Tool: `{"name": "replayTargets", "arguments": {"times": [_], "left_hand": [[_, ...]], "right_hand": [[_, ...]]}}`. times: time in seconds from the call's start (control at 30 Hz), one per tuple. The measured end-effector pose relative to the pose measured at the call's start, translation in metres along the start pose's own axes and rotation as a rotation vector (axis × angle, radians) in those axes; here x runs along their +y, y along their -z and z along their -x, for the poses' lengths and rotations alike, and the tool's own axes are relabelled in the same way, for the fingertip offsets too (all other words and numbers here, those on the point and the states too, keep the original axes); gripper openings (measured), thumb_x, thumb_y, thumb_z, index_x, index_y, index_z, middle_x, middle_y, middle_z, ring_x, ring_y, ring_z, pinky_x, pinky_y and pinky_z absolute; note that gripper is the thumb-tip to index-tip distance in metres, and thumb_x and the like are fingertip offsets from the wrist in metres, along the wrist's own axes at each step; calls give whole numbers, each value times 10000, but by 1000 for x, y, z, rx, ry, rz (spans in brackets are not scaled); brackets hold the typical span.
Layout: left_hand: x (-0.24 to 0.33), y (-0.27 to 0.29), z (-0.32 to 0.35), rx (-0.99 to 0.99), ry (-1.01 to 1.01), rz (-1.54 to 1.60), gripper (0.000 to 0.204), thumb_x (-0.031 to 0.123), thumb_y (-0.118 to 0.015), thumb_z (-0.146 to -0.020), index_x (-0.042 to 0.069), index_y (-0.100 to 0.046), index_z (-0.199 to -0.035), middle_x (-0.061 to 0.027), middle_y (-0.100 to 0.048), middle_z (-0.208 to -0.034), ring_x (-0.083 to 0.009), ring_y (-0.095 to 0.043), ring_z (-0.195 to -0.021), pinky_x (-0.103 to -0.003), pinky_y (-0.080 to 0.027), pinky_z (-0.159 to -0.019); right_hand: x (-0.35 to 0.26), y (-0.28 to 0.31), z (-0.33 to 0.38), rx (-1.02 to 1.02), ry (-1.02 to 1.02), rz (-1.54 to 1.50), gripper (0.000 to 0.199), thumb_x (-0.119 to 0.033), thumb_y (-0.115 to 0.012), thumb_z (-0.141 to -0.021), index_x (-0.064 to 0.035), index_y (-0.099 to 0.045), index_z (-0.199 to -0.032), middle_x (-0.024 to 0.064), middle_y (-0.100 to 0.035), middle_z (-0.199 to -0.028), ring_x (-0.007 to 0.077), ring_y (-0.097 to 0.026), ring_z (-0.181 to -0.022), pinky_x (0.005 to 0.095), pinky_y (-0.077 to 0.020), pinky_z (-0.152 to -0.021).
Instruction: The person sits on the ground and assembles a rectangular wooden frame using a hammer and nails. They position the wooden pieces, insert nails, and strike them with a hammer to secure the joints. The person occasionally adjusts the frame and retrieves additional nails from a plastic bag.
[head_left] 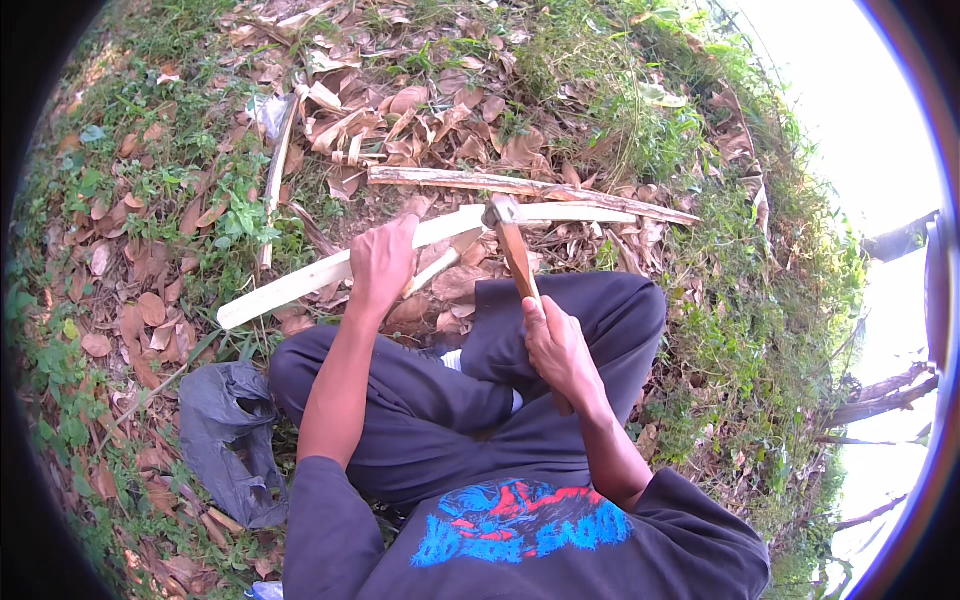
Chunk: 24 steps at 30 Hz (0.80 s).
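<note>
My left hand is wrapped round a long pale wooden strip, which slants across in front of my crossed legs. In my right hand is the wooden handle of a hammer. Its metal head is at the pale strip, right of my left hand; whether the two touch I cannot tell. Just beyond lies a second strip with rough, darker edges, crossing close to the far end of the pale one. A shorter piece of wood shows beneath the pale strip, partly hidden by it and my left hand.
Dry brown leaves and green grass cover the ground. A narrow wooden stick lies at the far left. Beside my left knee is a crumpled dark plastic bag. Bare branches stand at the right edge.
</note>
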<state>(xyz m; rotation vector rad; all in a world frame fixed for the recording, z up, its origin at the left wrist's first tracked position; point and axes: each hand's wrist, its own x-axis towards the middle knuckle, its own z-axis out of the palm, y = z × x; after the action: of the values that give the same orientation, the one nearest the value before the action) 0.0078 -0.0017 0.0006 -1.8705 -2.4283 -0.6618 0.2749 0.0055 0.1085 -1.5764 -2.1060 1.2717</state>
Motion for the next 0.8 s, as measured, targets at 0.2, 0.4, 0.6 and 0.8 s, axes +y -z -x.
{"name": "replayTargets", "arguments": {"times": [0.2,0.4,0.6,0.8], "left_hand": [[7,7,6,-42,-33,-29,267,131,-728,-805,82,-644,-1053,-142,-713,-821,-321,-721,-712,-427,-568,-628],[9,22,0,-97,-68,91,452,451,-736,-849,73,-665,-1087,-157,-707,-790,-330,-720,-739,-453,-568,-677],[-3,11,-15,-183,-92,114,442,479,-681,-887,72,-668,-1058,-192,-710,-795,-366,-714,-771,-474,-574,-721],[-2,0,-10,-33,-118,106,430,491,-651,-917,162,-668,-1194,-156,-717,-823,-351,-717,-783,-472,-571,-718]], "right_hand": [[-30,11,8,5,84,-336,416,-419,-387,-1105,-58,-490,-924,-47,-390,-596,30,-354,-456,211,-309,-405],[-25,9,5,-73,-79,-420,356,-391,-435,-1097,-52,-490,-1007,-40,-397,-606,41,-383,-476,235,-334,-414],[-5,-1,2,-84,-56,-523,321,-343,-427,-1104,-53,-451,-969,-15,-444,-656,57,-419,-475,242,-371,-427],[7,10,-18,-239,-111,-212,292,-293,-420,-1101,-47,-444,-943,32,-555,-718,82,-504,-516,257,-419,-467]]}}
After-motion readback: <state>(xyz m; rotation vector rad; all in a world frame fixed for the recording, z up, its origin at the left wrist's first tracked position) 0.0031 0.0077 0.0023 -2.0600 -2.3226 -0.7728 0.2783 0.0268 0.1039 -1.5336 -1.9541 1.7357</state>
